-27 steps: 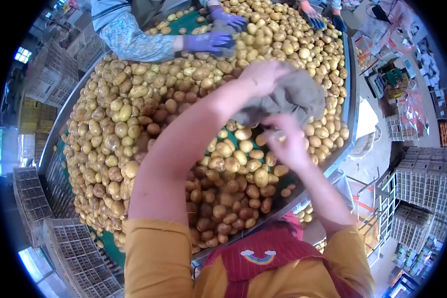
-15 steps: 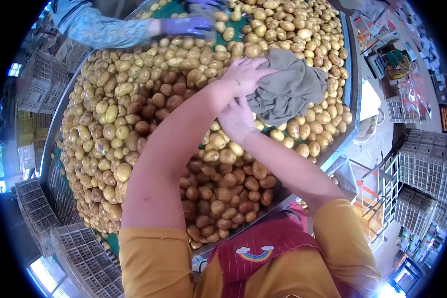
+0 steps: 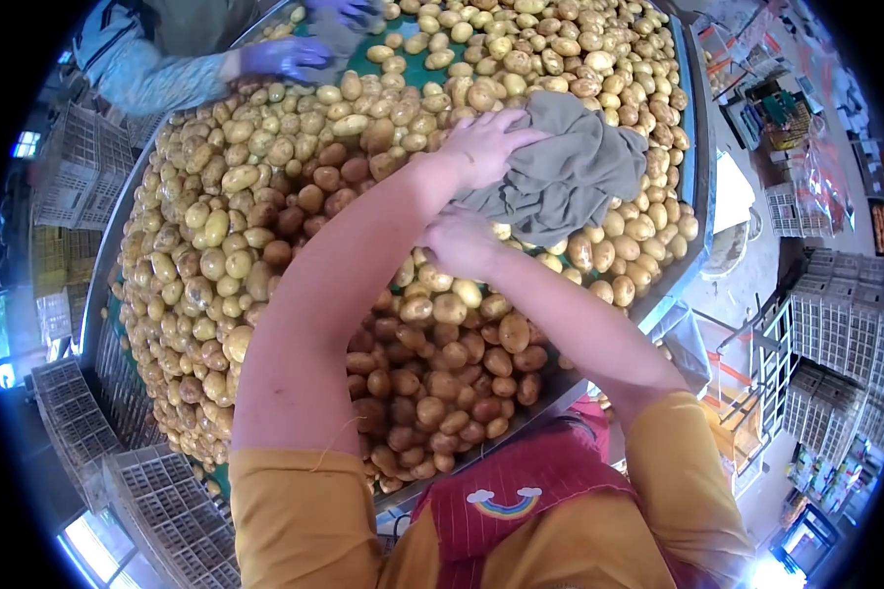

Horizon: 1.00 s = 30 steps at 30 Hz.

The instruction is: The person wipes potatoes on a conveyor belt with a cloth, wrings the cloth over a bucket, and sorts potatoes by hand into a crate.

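Note:
My left hand (image 3: 491, 149) lies on the upper left part of a crumpled grey-brown cloth (image 3: 570, 172), fingers spread. Below it, my right hand (image 3: 460, 242) is closed at the cloth's lower left edge, with its fingertips partly hidden. The cloth rests on a large heap of potatoes (image 3: 216, 231). Darker potatoes (image 3: 442, 383) lie in front of my body, below my forearms.
At the upper left, another person's purple-gloved hand (image 3: 285, 59) is near a dark grey cloth (image 3: 349, 39) on the potatoes. The table's raised metal rim (image 3: 699, 147) runs along the right. Stacked crates (image 3: 835, 314) stand beyond it, with more crates (image 3: 167, 501) at lower left.
My right hand has moved slightly left and its fingers have curled in; the cloth's left edge now reaches further left. The other person's gloved hands have shifted left, baring more green surface.

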### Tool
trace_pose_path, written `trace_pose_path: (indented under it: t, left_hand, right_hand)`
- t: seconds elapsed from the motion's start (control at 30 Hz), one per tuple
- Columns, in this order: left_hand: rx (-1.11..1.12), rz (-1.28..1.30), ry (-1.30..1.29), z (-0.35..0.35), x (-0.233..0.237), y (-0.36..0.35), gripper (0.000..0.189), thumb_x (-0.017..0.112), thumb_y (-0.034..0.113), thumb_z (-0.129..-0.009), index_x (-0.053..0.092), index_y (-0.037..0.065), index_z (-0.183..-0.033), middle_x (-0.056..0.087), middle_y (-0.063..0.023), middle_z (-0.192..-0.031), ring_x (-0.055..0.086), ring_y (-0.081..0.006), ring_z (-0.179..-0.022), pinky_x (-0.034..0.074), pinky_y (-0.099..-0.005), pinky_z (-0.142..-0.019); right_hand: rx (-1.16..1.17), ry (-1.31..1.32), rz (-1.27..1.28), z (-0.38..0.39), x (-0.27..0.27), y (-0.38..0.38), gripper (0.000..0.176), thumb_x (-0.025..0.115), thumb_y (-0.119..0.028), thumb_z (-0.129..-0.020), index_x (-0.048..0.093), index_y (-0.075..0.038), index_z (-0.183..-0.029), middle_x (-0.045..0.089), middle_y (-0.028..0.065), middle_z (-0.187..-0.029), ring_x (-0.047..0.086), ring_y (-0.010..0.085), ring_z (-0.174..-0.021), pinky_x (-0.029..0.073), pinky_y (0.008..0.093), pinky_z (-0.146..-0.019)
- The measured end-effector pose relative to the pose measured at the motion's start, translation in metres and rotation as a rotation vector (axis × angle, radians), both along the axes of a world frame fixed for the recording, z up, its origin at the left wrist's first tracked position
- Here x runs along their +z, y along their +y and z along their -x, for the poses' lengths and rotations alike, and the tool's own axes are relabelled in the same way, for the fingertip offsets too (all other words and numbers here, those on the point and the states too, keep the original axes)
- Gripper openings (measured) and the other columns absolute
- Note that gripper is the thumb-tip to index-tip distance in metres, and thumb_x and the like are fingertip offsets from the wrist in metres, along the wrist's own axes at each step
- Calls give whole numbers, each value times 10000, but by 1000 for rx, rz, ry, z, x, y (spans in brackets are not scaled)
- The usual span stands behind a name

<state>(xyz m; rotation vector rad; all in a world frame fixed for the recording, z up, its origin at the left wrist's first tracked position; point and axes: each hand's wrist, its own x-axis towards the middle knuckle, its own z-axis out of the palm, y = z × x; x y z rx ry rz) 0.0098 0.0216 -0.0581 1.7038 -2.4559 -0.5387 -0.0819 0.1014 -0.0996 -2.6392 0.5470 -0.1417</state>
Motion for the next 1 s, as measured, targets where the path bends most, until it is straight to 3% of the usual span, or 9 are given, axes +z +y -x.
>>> trace_pose_path:
  t: [0.1,0.2,0.37,0.53,0.63,0.73,0.87,0.93,1.0]
  left_hand:
    - [-3,-15,-11,1,3,-2,797,588,11,-842,404,400,-1513,301,-87,-1616,306,-290,-1491,250,-524,-1199]
    - [19,-15,17,0,-1,-1,802,575,-11,-845,402,399,-1513,298,-98,-1617,304,-300,-1491,239,-535,-1203]
    - [44,87,5,3,-10,3,779,628,33,-828,448,415,-1482,371,-81,-1580,381,-295,-1440,321,-490,-1133]
    - [35,175,63,2,-17,6,815,664,10,-797,451,405,-1477,397,-115,-1556,430,-329,-1400,358,-491,-1109]
    - [43,199,121,3,-19,11,835,682,12,-786,439,393,-1488,429,-155,-1527,456,-351,-1375,367,-495,-1105]
    - [78,191,135,4,-12,19,854,687,3,-779,429,385,-1498,432,-161,-1525,452,-357,-1377,372,-496,-1102]
    - [141,197,98,10,-20,33,757,649,61,-828,457,384,-1486,418,-140,-1545,452,-339,-1379,339,-492,-1128]
    - [148,271,166,12,-29,41,624,635,76,-828,546,257,-1419,414,-126,-1552,449,-336,-1381,328,-486,-1132]
    - [146,311,249,12,-34,45,566,643,66,-815,586,172,-1369,414,-129,-1550,447,-338,-1380,327,-485,-1130]
  right_hand:
    - [-101,173,-119,-29,10,-3,227,650,-134,-826,755,-187,-1021,728,-6,-966,692,277,-942,557,402,-811]
    - [-285,-18,-19,-46,-6,20,218,644,-132,-850,754,-149,-1037,740,8,-953,715,276,-790,563,399,-644]
    - [-281,-13,211,-77,-74,40,135,645,-148,-862,755,-104,-926,743,22,-943,722,247,-806,546,425,-605]
    - [-243,-112,-72,-35,-21,16,138,685,-153,-836,739,-70,-932,730,70,-865,716,250,-776,545,401,-614]
    - [-326,-666,-521,37,20,28,272,769,-169,-779,688,-56,-1014,682,128,-776,700,244,-732,549,360,-662]
    - [-407,-690,-711,151,60,58,224,747,-135,-892,669,-66,-1091,691,4,-793,631,74,-683,523,249,-619]
    - [-815,-458,-769,342,78,132,265,771,-88,-858,699,-42,-1109,682,-12,-853,633,55,-747,526,235,-679]
    - [-1164,-454,-865,422,87,184,259,765,-57,-838,701,-26,-1088,679,27,-900,647,64,-804,532,231,-693]
    - [-1440,151,-963,480,109,219,305,783,-94,-821,703,-43,-1111,692,87,-958,683,140,-852,561,294,-748]
